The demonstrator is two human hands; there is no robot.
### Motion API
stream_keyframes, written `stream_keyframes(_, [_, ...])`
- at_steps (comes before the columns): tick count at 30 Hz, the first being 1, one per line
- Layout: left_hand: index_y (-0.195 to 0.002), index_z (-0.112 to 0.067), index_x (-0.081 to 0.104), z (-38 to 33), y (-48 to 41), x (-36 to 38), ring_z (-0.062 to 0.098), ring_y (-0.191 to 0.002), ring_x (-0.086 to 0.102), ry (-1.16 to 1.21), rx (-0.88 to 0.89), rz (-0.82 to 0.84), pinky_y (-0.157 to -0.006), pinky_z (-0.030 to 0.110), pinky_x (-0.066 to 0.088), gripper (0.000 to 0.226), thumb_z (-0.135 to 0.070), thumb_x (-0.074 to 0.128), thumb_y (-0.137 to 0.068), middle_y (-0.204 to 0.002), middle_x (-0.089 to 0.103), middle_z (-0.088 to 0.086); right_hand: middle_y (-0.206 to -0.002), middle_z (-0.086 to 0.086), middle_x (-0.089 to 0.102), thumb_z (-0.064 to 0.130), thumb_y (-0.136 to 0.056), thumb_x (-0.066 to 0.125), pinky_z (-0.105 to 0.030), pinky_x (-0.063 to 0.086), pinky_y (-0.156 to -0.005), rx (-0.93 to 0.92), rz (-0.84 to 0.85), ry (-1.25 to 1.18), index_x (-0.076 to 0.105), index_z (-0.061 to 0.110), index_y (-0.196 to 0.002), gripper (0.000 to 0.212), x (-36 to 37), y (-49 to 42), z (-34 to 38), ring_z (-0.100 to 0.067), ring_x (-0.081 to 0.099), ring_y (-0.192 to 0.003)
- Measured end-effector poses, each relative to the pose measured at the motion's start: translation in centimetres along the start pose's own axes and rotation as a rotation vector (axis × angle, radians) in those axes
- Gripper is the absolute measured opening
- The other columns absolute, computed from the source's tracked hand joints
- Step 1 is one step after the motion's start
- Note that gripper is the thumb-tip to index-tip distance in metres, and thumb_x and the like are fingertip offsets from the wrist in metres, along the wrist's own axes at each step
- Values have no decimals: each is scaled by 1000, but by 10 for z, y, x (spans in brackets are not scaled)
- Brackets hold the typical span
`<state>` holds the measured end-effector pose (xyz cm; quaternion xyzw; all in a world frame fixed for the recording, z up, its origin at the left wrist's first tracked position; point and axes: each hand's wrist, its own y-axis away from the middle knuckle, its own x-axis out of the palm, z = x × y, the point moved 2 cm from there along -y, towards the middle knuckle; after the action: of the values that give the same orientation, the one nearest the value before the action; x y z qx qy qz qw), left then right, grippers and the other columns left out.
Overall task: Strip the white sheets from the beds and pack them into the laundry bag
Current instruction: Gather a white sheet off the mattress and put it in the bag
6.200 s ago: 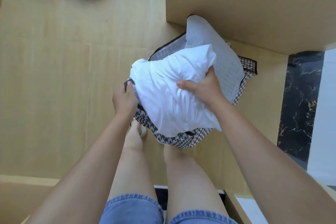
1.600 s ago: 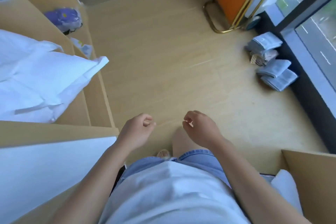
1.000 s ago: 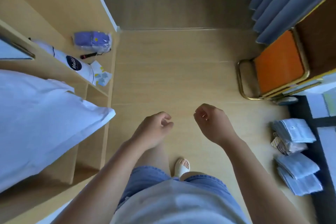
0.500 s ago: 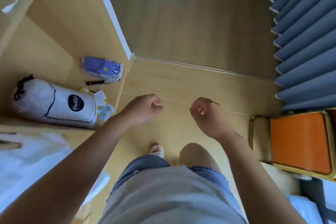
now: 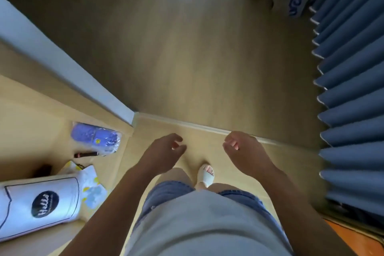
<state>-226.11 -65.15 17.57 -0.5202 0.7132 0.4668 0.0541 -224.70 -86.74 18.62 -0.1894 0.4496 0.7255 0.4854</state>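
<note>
No white sheet, bed or laundry bag shows in the head view now. My left hand (image 5: pixel 164 153) hangs in front of my body above the wooden floor, fingers loosely curled and holding nothing. My right hand (image 5: pixel 245 151) hangs beside it at the same height, fingers also loosely curled, with nothing in them. Below the hands I see my denim shorts, light shirt and one foot in a white sandal (image 5: pixel 205 176).
A wooden shelf unit (image 5: pixel 31 122) stands at the left, holding a white roll bag with a black round label (image 5: pixel 39 206), a purple packet (image 5: pixel 94 137) and a small dark stick. Blue pleated curtains (image 5: pixel 351 89) hang on the right. An orange chair corner (image 5: pixel 357 241) shows bottom right.
I packed a white bundle into the checked bag, then turned away. The view has swung along the shelf unit; the white bedding left the frame. Both hands stay empty, loosely curled.
</note>
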Motion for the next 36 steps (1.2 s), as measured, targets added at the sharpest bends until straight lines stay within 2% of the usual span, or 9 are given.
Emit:
stream_keyframes(4, [-124, -17, 58, -35, -65, -32, 15, -98, 57, 13, -54, -48, -82, 23, 39, 33, -32, 55, -95, -115, 65, 2, -91, 7, 55, 24, -93, 49, -24, 34, -72, -38, 49, 74, 60, 16, -101, 15, -42, -83, 13, -13, 51, -86])
stream_keyframes(6, [-125, -19, 56, -46, -100, -48, 12, -94, 55, -18, -92, -44, -82, 24, 40, 34, -35, 52, -95, -116, 65, 0, -92, 5, 58, 24, -93, 49, -27, 39, -71, -34, 88, 87, 60, 15, -99, 15, -58, -128, 21, -15, 54, -85])
stream_keyframes(9, [-128, -22, 53, -63, -165, -78, 15, -102, 57, -120, -120, 13, -84, 28, 43, 37, -39, 48, -96, -119, 64, -2, -93, 1, 62, 25, -93, 50, -31, 47, -75, -25, 107, 96, 61, 14, -96, 16, -82, -204, 33, -18, 58, -85])
stream_keyframes(16, [-135, -20, 47, -135, -342, -192, 20, -113, 56, -298, -31, 62, -85, 28, 41, 43, -41, 46, -97, -127, 61, 1, -96, 2, 61, 25, -93, 51, -24, 36, -70, 28, 65, 73, 63, 16, -98, 16, -165, -372, 75, -14, 55, -87])
stream_keyframes(21, [-136, -19, 46, -188, -447, -266, 23, -114, 56, -372, 17, 95, -90, 32, 45, 46, -42, 48, -97, -128, 59, 5, -97, 0, 63, 25, -94, 49, -29, 42, -71, 44, 79, 67, 63, 13, -99, 19, -211, -480, 113, -18, 58, -88])
stream_keyframes(25, [-134, -20, 49, -216, -517, -308, 20, -109, 58, -248, 19, 115, -90, 33, 47, 42, -40, 50, -96, -123, 62, 2, -88, -2, 64, 25, -93, 50, -33, 48, -69, 28, 109, 87, 62, 14, -93, 17, -244, -572, 144, -19, 59, -79])
stream_keyframes(30, [-133, -19, 50, -244, -617, -368, 18, -107, 58, -123, -89, 62, -89, 32, 46, 40, -38, 50, -97, -120, 63, 0, -93, -4, 65, 25, -93, 49, -36, 49, -76, -69, 168, 139, 62, 10, -99, 20, -296, -716, 187, -23, 60, -86])
stream_keyframes(36, [-131, -18, 53, -282, -718, -472, 18, -105, 59, 76, -196, -126, -86, 28, 44, 39, -34, 52, -97, -120, 64, 2, -91, -1, 64, 26, -94, 48, -32, 46, -71, -222, 272, 217, 60, 14, -100, 18, -356, -877, 270, -19, 59, -83])
